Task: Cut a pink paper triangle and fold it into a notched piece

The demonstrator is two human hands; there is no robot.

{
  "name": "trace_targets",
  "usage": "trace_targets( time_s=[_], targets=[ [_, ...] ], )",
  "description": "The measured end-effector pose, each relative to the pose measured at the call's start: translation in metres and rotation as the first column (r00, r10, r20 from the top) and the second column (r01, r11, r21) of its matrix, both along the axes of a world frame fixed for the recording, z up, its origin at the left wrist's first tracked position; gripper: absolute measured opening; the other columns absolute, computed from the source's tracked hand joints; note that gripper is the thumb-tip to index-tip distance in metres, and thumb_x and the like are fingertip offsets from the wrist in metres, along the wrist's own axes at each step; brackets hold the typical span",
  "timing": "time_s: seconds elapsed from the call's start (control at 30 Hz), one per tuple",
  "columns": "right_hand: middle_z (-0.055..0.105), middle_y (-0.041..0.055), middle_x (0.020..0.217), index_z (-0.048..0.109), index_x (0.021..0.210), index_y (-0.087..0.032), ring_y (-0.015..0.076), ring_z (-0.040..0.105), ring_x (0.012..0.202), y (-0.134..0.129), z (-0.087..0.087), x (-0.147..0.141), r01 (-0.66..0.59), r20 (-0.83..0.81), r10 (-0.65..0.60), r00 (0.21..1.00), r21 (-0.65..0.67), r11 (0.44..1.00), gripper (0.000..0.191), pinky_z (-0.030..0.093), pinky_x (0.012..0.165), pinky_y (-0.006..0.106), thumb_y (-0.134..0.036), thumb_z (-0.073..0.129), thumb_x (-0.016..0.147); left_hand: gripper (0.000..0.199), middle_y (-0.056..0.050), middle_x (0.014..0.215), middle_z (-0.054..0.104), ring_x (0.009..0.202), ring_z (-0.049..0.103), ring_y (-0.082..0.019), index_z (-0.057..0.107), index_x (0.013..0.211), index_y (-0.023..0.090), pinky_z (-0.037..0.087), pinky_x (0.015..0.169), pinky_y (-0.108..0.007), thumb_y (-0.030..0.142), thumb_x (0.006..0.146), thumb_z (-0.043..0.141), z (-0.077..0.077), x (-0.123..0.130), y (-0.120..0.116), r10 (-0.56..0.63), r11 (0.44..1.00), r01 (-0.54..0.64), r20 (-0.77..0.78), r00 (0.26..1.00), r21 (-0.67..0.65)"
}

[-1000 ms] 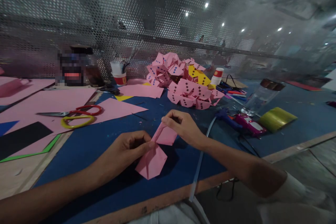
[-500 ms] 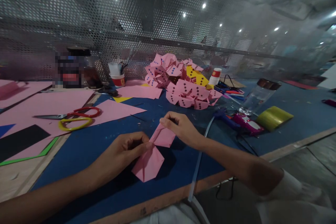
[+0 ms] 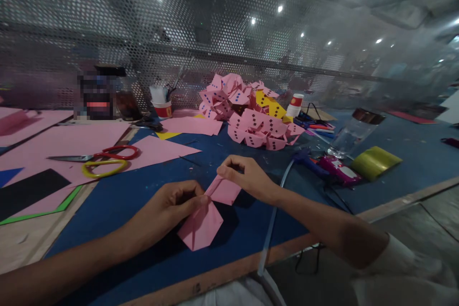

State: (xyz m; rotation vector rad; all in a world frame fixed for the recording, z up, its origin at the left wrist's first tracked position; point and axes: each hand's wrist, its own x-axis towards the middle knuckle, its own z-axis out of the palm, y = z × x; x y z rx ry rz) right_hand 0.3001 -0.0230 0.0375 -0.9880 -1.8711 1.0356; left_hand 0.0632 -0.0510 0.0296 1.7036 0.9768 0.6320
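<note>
A folded piece of pink paper [image 3: 205, 226] is held between both hands above the blue table mat. My left hand [image 3: 175, 203] pinches its left edge near the narrow middle, thumb on top. At the upper end, my right hand [image 3: 244, 175] grips the folded strip between thumb and fingers. The paper's lower part flares out below my left thumb, and another flap hangs under my right hand. Beyond the hands lies a pile of folded pink paper shapes [image 3: 256, 129] with dark diamond marks, a yellow one [image 3: 270, 104] among them.
Scissors [image 3: 107, 160] with red and yellow handles lie on pink sheets [image 3: 158, 150] at left, near black paper [image 3: 32, 193]. At right are a blue glue gun [image 3: 310, 162], a yellow roll [image 3: 376, 162] and a clear jar [image 3: 355, 134]. A pale cord [image 3: 272, 229] crosses the table edge.
Both hands keep the same grip on the pink paper. The paper's lower flap has tipped very slightly down and left, and my right hand has lowered a little.
</note>
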Motion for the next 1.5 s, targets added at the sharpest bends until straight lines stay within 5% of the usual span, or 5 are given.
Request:
trace_targets(
  time_s=[0.4,0.87,1.5],
  targets=[
    [0.052,-0.0031,0.072,0.063,0.078,-0.018,0.0120,0.044,0.069,-0.0026,-0.0010,-0.0020,0.003,0.052,-0.002,0.999,-0.002,1.000,0.048,0.033,0.062,0.026,-0.064,0.066,0.092,0.044,0.002,0.066,0.052,0.060,0.042,-0.011,0.063,0.075,0.017,0.032,0.055,-0.022,0.057,0.094,0.063,0.0000,0.0009,0.0010,0.008,1.000,-0.008,-0.001,1.000,0.006],
    [0.026,-0.0039,0.071,0.032,0.067,-0.022,0.0113,0.028,0.066,0.0002,-0.0063,-0.0013,0.018,0.078,-0.021,0.997,0.041,0.999,0.053,0.021,0.061,0.030,-0.058,0.049,0.102,0.045,0.003,0.067,0.052,0.061,0.042,-0.011,0.063,0.075,0.016,0.032,0.055,-0.022,0.056,0.096,0.063,-0.0014,-0.0016,0.0017,-0.002,1.000,0.002,0.016,1.000,0.017],
    [0.022,-0.0044,0.070,0.026,0.067,-0.022,0.0099,0.023,0.065,-0.0044,-0.0033,-0.0008,0.041,0.039,-0.041,0.998,-0.010,0.999,0.057,0.019,0.060,0.029,-0.061,0.050,0.101,0.047,0.003,0.067,0.052,0.061,0.042,-0.011,0.063,0.075,0.016,0.032,0.055,-0.022,0.058,0.096,0.063,-0.0020,-0.0032,0.0017,-0.027,1.000,0.027,0.023,0.999,0.004]
  ],
)
